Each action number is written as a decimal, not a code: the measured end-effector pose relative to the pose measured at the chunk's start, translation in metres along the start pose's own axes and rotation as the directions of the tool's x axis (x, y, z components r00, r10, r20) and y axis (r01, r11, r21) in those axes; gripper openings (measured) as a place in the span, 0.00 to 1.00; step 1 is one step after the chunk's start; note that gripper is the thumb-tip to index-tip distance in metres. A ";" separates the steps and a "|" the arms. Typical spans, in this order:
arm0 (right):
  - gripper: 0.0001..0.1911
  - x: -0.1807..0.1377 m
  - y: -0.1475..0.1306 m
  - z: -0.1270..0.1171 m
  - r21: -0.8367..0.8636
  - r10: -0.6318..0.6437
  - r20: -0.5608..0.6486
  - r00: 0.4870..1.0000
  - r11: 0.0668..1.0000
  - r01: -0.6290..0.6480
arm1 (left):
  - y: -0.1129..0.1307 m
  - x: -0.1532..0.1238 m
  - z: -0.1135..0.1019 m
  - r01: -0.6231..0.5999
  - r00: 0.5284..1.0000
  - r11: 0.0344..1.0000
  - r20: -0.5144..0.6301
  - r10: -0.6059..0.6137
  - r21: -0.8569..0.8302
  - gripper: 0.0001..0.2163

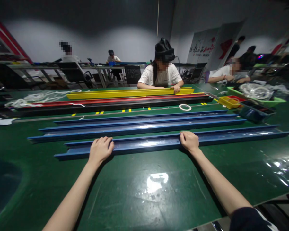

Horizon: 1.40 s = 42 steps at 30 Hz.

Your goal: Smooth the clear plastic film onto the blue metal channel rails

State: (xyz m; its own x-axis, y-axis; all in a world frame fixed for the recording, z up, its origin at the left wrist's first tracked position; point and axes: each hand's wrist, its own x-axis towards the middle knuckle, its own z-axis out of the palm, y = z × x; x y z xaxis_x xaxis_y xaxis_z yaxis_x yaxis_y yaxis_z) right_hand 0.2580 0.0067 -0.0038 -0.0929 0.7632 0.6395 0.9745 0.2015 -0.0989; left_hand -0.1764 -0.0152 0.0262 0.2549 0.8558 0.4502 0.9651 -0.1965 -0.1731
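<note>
My left hand [100, 149] and my right hand [189, 141] both rest on the near edge of the nearest long blue channel [146, 145], fingers curled over its rim. The channel lies crosswise on the green table [139, 189]. Just behind it lie more long blue channels [139, 123] side by side. Farther back are a black channel [110, 106], a red one [115, 100] and a yellow one [125, 93].
A person in a white shirt [160, 75] sits opposite with a hand on the yellow channel. A white ring [185, 107] lies mid-table. Yellow bin [228, 102], dark blue bin [255, 112] and green tray [257, 94] stand at right. White cord [31, 98] piles at left. Other people sit behind.
</note>
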 end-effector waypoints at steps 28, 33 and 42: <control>0.17 0.029 -0.111 0.002 0.234 -0.101 0.125 0.987 0.970 0.070 | 0.094 0.036 0.010 -0.061 0.993 0.983 -0.106 0.043 -0.171 0.14; 0.20 0.037 -0.092 0.011 0.200 -0.126 0.109 0.986 0.974 0.103 | 0.061 0.026 0.013 -0.002 0.975 0.985 -0.218 -0.036 -0.171 0.14; 0.26 0.044 -0.082 0.016 0.187 -0.174 0.326 0.929 0.975 0.117 | 0.051 0.026 0.013 0.106 0.977 0.984 -0.166 -0.130 -0.144 0.19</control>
State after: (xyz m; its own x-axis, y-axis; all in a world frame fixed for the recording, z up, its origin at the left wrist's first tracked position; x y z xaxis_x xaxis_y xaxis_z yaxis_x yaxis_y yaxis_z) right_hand 0.1703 0.0334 0.0203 -0.3222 0.8742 0.3633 0.9015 0.4005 -0.1641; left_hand -0.1214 0.0034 0.0181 0.1334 0.7823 0.6084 0.9852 -0.1713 0.0042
